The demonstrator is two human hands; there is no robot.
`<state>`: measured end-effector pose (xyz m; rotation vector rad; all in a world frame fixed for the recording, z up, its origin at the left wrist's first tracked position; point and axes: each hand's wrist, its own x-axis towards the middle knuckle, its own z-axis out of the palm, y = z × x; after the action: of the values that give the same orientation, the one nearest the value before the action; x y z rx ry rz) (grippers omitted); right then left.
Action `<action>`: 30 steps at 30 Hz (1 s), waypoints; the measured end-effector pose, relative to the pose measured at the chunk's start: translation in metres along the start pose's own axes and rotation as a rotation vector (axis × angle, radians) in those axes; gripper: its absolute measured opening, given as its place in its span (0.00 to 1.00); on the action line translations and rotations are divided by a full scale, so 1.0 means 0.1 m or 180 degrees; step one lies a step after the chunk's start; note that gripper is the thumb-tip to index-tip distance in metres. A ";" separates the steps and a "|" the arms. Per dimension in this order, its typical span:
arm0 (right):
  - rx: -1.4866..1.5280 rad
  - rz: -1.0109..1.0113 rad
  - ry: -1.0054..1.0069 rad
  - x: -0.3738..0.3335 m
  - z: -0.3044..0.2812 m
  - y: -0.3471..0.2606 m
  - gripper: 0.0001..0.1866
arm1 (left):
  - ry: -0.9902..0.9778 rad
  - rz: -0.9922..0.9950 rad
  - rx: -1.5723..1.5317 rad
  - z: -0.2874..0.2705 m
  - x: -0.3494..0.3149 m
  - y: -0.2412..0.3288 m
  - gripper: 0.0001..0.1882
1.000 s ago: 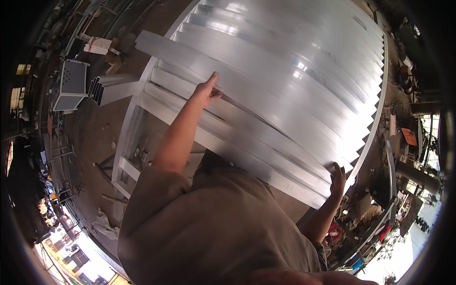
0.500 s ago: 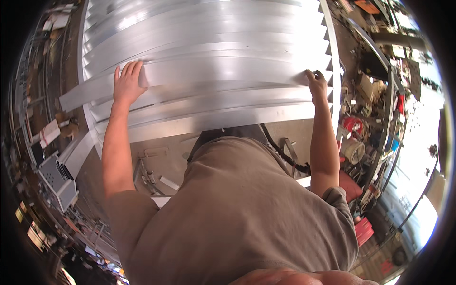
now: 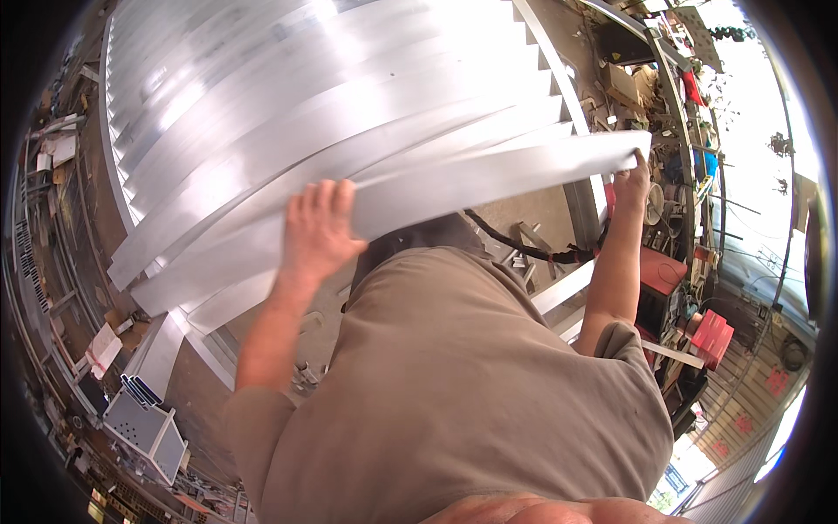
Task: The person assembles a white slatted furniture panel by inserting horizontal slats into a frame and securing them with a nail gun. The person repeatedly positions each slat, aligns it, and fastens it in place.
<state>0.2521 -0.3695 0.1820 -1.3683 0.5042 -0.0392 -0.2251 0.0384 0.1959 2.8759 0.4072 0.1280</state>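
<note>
A long silvery metal slat point(image 3: 489, 179) slants across the front of a louvred metal panel point(image 3: 288, 96), its right end higher in the view. My right hand point(image 3: 634, 182) is closed on that right end, out beyond the panel's right rail point(image 3: 559, 65). Toward the slat's left part, my left hand point(image 3: 321, 229) lies across its face, fingers at the upper edge and thumb near the lower one. The slat's left end reaches past the panel's left side. Just behind it another loose slat point(image 3: 144, 249) also sticks out on the left.
A perforated metal box point(image 3: 144, 432) stands on the floor at lower left. Red cases point(image 3: 711, 339) and a bucket point(image 3: 655, 205) are at the right, beside a cluttered rack. A dark cable point(image 3: 524, 253) hangs in front of my waist. Metal lengths fill the far left.
The view has turned. My right hand has brought the slat's right end out past the right rail toward me, and my left hand has come nearer my body with it.
</note>
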 end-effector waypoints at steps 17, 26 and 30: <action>-0.0055 0.1773 0.0032 0.62 -0.67 1.20 0.27 | -0.1055 -0.0725 -0.1150 0.97 -0.29 1.10 0.34; -0.0041 0.2211 -0.0042 0.04 -1.02 1.71 0.30 | -0.1018 -0.1534 -0.1466 1.28 -0.88 0.86 0.24; -0.0140 0.2192 -0.0074 -0.32 -1.02 1.91 0.30 | -0.1017 -0.1705 -0.1516 1.34 -1.15 0.69 0.24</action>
<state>0.1363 -0.4117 0.0017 -1.1747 0.9358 0.5507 -0.3013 -0.0873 0.0770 2.1849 0.9153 -0.2841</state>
